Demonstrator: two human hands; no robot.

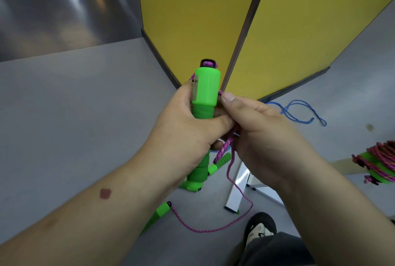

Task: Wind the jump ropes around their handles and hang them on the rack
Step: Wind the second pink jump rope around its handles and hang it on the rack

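Note:
My left hand grips a bright green jump-rope handle held upright in the middle of the view. My right hand pinches the pink rope right beside that handle; the rope hangs down and curves across the floor to a second green handle lying near my left forearm. More green handles lie on the floor beneath my hands. A wound bundle, pink rope around green handles, shows at the right edge.
Yellow folding panels stand straight ahead on the grey floor. A blue rope lies looped by the panel's foot. A white metal frame leg lies below my hands. My shoe is at the bottom.

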